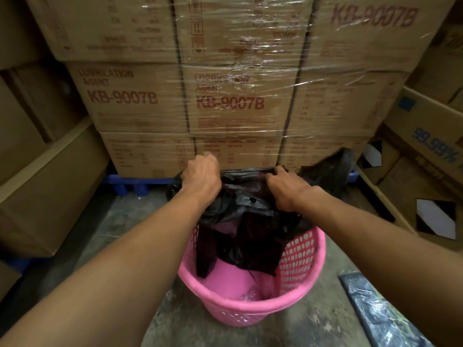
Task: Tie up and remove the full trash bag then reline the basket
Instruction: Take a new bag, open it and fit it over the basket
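one pink basket (250, 304), two hands (left (201, 176), right (285, 190)) gripping black bag (240, 216)

Dim, warm indoor light, white glare streaks on the stretch wrap (250, 58) over the stacked cartons (140, 98), deep shadow in the left and lower corners, strong wide-angle bending at the edges, soft blur on carton print and far right boxes (431, 136)
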{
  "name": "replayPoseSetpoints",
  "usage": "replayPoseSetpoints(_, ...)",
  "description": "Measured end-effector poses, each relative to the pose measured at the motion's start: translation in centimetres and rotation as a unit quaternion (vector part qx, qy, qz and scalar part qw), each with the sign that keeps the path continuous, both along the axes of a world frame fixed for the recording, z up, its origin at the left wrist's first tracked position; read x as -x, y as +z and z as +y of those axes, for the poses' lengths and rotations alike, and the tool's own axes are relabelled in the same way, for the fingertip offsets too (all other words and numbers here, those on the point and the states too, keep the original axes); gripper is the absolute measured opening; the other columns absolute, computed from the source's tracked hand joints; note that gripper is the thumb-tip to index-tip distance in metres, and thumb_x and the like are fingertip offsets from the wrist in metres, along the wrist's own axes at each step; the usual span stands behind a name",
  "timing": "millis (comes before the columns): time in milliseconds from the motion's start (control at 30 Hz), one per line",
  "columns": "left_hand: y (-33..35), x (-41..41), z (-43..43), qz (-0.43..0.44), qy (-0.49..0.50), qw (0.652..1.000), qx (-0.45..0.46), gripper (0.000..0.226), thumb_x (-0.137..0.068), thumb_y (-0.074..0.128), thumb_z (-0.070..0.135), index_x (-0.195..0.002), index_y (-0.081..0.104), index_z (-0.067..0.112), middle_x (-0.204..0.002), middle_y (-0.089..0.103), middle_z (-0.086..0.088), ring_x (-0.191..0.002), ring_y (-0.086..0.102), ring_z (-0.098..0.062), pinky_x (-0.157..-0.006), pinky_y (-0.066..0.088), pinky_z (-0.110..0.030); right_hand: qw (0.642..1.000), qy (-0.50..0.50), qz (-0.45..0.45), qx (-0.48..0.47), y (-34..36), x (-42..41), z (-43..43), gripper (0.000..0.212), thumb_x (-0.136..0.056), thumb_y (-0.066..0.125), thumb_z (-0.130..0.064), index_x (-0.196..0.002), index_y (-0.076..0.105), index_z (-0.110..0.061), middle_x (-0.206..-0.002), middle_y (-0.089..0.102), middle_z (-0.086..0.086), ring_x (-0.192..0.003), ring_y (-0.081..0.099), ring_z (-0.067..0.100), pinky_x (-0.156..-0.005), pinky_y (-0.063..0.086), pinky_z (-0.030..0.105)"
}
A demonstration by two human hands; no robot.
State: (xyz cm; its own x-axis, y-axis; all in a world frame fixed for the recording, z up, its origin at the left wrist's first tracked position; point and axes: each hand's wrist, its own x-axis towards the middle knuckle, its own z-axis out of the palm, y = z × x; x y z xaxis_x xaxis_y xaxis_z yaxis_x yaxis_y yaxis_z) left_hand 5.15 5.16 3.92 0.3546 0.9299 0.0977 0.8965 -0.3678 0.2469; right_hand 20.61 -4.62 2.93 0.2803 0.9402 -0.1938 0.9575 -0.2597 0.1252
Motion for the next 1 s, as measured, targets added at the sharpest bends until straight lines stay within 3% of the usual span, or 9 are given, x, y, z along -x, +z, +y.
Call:
replayPoseSetpoints(100, -0.9, 0.2, 0.8, 0.046, -0.049, 0.997, 0.03, 0.045, -0.081, 0.055, -0.006, -0.12, 0.036, 0.004, -0.115, 0.057, -0.021, -0.115, 0.05, -0.04, -0.105, 0.032, -0.06, 0.998, -0.039, 0.037, 0.02, -0.8, -0.6, 0.6, 0.081, -0.079, 0.07, -0.014, -0.148, 0.027, -0.012, -0.135, 0.037, 0.02, -0.119, 0.05, 0.048, -0.1, 0.046, 0.049)
replayPoseSetpoints(200, -1.7, 0.4, 2.0, 0.115, -0.102, 0.987, 0.051, 0.052, -0.081, 0.059, 0.001, -0.127, 0.035, 0.005, -0.129, 0.049, -0.018, -0.128, 0.038, -0.035, -0.113, 0.02, -0.056, 0.996, -0.061, 0.064, 0.029, -1.3, -1.2, 1.4, 0.092, -0.078, 0.071, -0.016, -0.152, 0.017, -0.013, -0.144, 0.03, 0.019, -0.126, 0.046, 0.046, -0.104, 0.044, 0.047)
replayPoseSetpoints(333, -3.2, 0.8, 4.2, 0.164, -0.143, 0.971, 0.103, 0.079, -0.086, 0.059, 0.023, -0.15, 0.015, 0.01, -0.158, 0.016, -0.01, -0.148, 0.006, -0.027, -0.119, 0.003, -0.051, 0.992, -0.087, 0.083, 0.038, -2.2, -2.1, 2.7, 0.1, -0.08, 0.073, -0.023, -0.155, 0.007, -0.018, -0.156, 0.016, 0.015, -0.137, 0.03, 0.047, -0.11, 0.036, 0.053)
replayPoseSetpoints(467, -4.5, 0.8, 5.6, 0.177, -0.137, 0.963, 0.151, 0.079, -0.089, 0.05, 0.041, -0.154, 0.009, 0.02, -0.163, 0.001, -0.003, -0.149, -0.005, -0.022, -0.117, -0.009, -0.051, 0.989, -0.093, 0.103, 0.058, -3.5, -3.0, 3.7, 0.102, -0.084, 0.069, -0.021, -0.157, -0.003, -0.024, -0.164, -0.001, 0.007, -0.146, 0.011, 0.046, -0.116, 0.027, 0.052)
replayPoseSetpoints(567, -5.6, 0.5, 6.1, 0.155, -0.131, 0.961, 0.187, 0.077, -0.087, 0.054, 0.042, -0.151, 0.017, 0.021, -0.155, 0.028, -0.009, -0.143, 0.024, -0.028, -0.117, 0.01, -0.05, 0.985, -0.085, 0.136, 0.058, -4.1, -3.7, 4.2, 0.103, -0.082, 0.071, -0.02, -0.156, -0.001, -0.025, -0.164, 0.006, 0.007, -0.145, 0.022, 0.039, -0.115, 0.03, 0.046)
replayPoseSetpoints(667, -6.4, 0.6, 6.9, 0.09, -0.11, 0.965, 0.221, 0.072, -0.084, 0.059, 0.032, -0.147, 0.025, 0.023, -0.132, 0.054, -0.013, -0.11, 0.055, -0.031, -0.085, 0.047, -0.038, 0.981, -0.093, 0.168, 0.026, -4.4, -4.4, 4.4, 0.094, -0.077, 0.076, -0.025, -0.152, 0.019, -0.018, -0.152, 0.036, 0.012, -0.135, 0.042, 0.033, -0.109, 0.04, 0.041)
replayPoseSetpoints(733, -6.7, 0.8, 7.2, 0.058, -0.093, 0.968, 0.227, 0.068, -0.082, 0.061, 0.029, -0.144, 0.034, 0.022, -0.126, 0.057, -0.012, -0.106, 0.058, -0.031, -0.075, 0.047, -0.033, 0.976, -0.113, 0.185, 0.019, -4.6, -5.1, 4.5, 0.079, -0.077, 0.077, -0.029, -0.142, 0.034, -0.015, -0.135, 0.054, 0.013, -0.122, 0.053, 0.032, -0.102, 0.046, 0.041)
replayPoseSetpoints(833, -7.0, 1.0, 7.6, 0.028, -0.075, 0.969, 0.234, 0.054, -0.082, 0.062, 0.026, -0.134, 0.048, 0.018, -0.12, 0.061, -0.012, -0.103, 0.059, -0.031, -0.08, 0.05, -0.035, 0.966, -0.153, 0.208, 0.01, -5.0, -6.0, 4.6, 0.048, -0.077, 0.076, -0.035, -0.116, 0.059, -0.012, -0.113, 0.065, 0.011, -0.101, 0.061, 0.028, -0.088, 0.053, 0.038)
replayPoseSetpoints(1000, -7.0, 1.2, 7.7, 0.022, -0.055, 0.969, 0.238, 0.039, -0.081, 0.06, 0.028, -0.117, 0.058, 0.015, -0.099, 0.064, -0.009, -0.086, 0.059, -0.026, -0.066, 0.044, -0.031, 0.947, -0.211, 0.241, 0.01, -5.1, -6.6, 4.1, 0.035, -0.079, 0.068, -0.036, -0.101, 0.066, -0.008, -0.097, 0.066, 0.01, -0.087, 0.062, 0.025, -0.08, 0.054, 0.036)
